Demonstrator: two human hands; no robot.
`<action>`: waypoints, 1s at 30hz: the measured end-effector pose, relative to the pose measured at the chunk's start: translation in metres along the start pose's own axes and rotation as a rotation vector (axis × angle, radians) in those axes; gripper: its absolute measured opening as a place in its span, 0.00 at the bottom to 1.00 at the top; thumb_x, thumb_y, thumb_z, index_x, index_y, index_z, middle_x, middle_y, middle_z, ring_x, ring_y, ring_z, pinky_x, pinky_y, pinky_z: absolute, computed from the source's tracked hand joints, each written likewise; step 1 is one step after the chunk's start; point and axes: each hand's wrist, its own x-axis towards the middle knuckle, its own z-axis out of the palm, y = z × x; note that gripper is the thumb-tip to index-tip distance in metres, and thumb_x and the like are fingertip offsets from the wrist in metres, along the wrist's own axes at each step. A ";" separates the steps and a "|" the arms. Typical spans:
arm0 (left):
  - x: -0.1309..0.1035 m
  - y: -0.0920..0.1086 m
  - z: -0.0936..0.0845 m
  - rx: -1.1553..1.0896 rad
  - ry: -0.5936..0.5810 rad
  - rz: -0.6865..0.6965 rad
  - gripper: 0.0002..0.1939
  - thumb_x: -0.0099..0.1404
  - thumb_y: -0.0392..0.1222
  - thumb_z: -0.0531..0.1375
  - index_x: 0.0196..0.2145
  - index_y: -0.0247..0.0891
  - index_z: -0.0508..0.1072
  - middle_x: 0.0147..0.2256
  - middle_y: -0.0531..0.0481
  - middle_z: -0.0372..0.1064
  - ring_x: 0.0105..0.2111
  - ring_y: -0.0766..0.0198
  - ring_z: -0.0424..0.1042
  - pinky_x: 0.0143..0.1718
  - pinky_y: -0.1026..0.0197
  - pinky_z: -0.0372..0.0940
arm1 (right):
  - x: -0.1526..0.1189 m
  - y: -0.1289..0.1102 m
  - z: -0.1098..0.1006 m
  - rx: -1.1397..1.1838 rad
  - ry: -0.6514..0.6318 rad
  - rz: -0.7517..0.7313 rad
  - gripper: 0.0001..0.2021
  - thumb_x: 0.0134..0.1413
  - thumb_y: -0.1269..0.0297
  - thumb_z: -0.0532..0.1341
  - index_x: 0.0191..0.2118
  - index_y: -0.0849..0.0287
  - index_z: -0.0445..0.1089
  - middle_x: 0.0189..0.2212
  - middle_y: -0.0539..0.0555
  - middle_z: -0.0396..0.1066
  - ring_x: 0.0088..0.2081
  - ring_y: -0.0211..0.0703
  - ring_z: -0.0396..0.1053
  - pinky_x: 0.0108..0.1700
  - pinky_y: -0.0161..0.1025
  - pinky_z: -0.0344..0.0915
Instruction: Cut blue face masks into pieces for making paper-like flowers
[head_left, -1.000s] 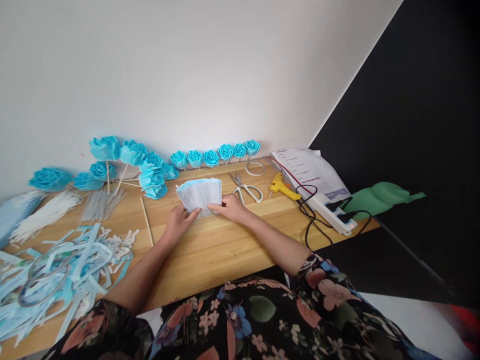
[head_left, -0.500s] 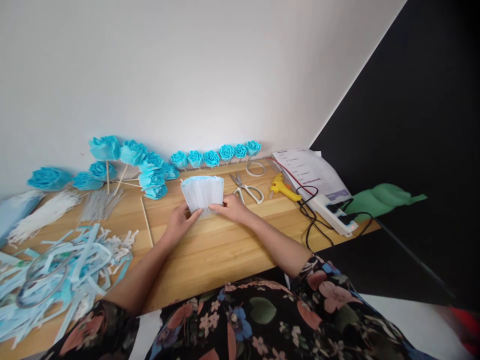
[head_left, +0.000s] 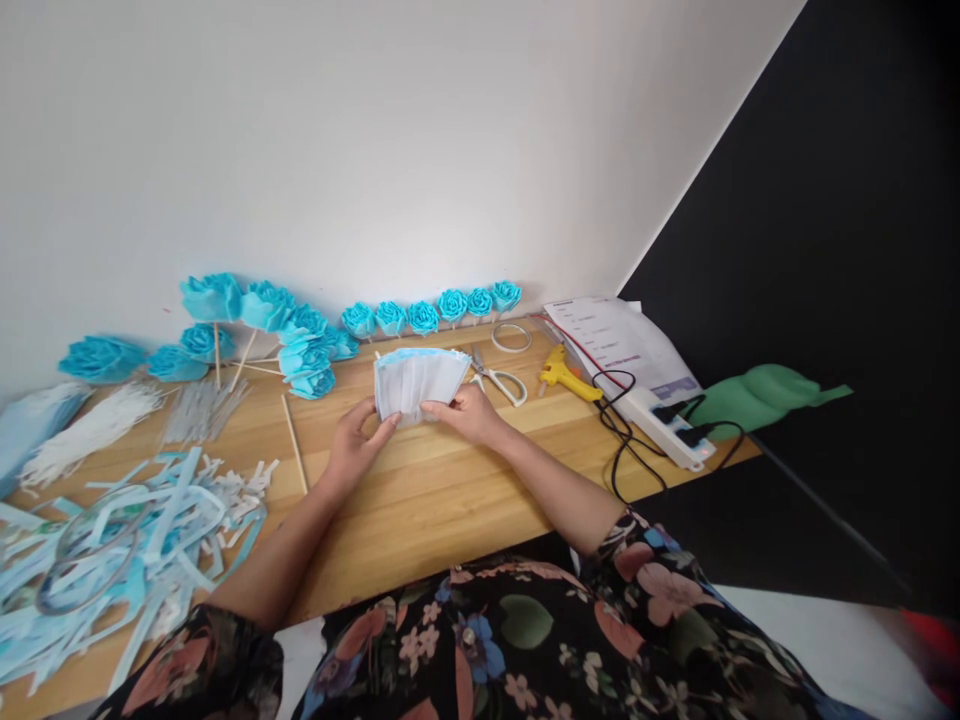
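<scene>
A fan-shaped, pleated white sheet with a light blue top edge is held up over the wooden table. My left hand pinches its lower left part, thumb in front. On its lower right, my right hand grips with the thumb across the front; the fingers behind the sheet are hidden. Just right of the sheet lie scissors with white handles, their blades partly covered by it. A thin wooden stick rests on the table left of my left hand.
Blue flowers line the wall. Blue and white strips are heaped at the left, near white cords. On the right are a yellow glue gun, a power strip, papers and a green object. Tape ring behind.
The pleated sheet has shifted slightly right and fanned out wider, its right edge now tilting further over the scissors. Both hands keep hold of it, with the right hand a little further right.
</scene>
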 end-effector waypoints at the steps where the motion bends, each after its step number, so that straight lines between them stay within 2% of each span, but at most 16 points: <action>1: 0.001 -0.001 0.000 0.009 -0.009 -0.001 0.15 0.61 0.52 0.62 0.36 0.36 0.76 0.38 0.44 0.79 0.40 0.54 0.76 0.45 0.55 0.69 | 0.000 0.000 -0.001 -0.013 -0.001 0.010 0.24 0.52 0.45 0.62 0.20 0.62 0.66 0.18 0.49 0.60 0.23 0.34 0.56 0.26 0.33 0.49; 6: 0.004 -0.006 0.003 0.032 -0.053 -0.093 0.18 0.57 0.53 0.63 0.38 0.35 0.75 0.39 0.41 0.79 0.39 0.51 0.77 0.41 0.54 0.70 | 0.002 0.000 0.000 -0.090 -0.074 0.017 0.22 0.51 0.47 0.62 0.19 0.62 0.63 0.19 0.48 0.58 0.24 0.33 0.55 0.26 0.33 0.47; 14: 0.005 -0.006 0.004 0.027 -0.057 -0.134 0.17 0.58 0.53 0.61 0.36 0.36 0.77 0.36 0.45 0.80 0.35 0.54 0.77 0.38 0.56 0.71 | 0.001 -0.002 0.002 -0.124 -0.085 0.053 0.24 0.51 0.48 0.62 0.17 0.60 0.57 0.18 0.48 0.56 0.24 0.33 0.54 0.26 0.34 0.46; 18: 0.004 -0.008 0.002 0.007 -0.054 -0.114 0.16 0.60 0.53 0.60 0.34 0.37 0.78 0.35 0.45 0.80 0.36 0.52 0.78 0.39 0.55 0.71 | 0.001 -0.001 0.002 -0.097 -0.068 0.031 0.24 0.52 0.48 0.61 0.17 0.61 0.59 0.17 0.48 0.55 0.23 0.33 0.53 0.25 0.34 0.45; 22: 0.000 -0.002 0.000 -0.021 -0.012 -0.028 0.15 0.61 0.52 0.61 0.34 0.37 0.78 0.39 0.44 0.80 0.41 0.51 0.78 0.46 0.54 0.70 | -0.001 0.000 0.001 -0.038 -0.022 -0.032 0.24 0.53 0.46 0.61 0.18 0.61 0.63 0.18 0.49 0.59 0.24 0.34 0.56 0.26 0.33 0.49; 25: 0.000 0.001 -0.001 -0.013 0.004 0.013 0.15 0.61 0.52 0.62 0.36 0.37 0.77 0.40 0.43 0.80 0.42 0.52 0.77 0.47 0.54 0.69 | -0.002 -0.001 0.000 -0.038 -0.011 -0.024 0.24 0.54 0.46 0.61 0.19 0.62 0.66 0.19 0.49 0.61 0.24 0.35 0.57 0.26 0.34 0.50; 30: 0.002 -0.002 0.002 0.011 -0.020 -0.046 0.18 0.58 0.53 0.64 0.39 0.36 0.77 0.41 0.42 0.80 0.41 0.49 0.78 0.45 0.52 0.70 | 0.000 -0.002 -0.002 -0.072 -0.065 -0.012 0.25 0.53 0.44 0.61 0.19 0.61 0.63 0.19 0.48 0.58 0.24 0.34 0.55 0.26 0.34 0.48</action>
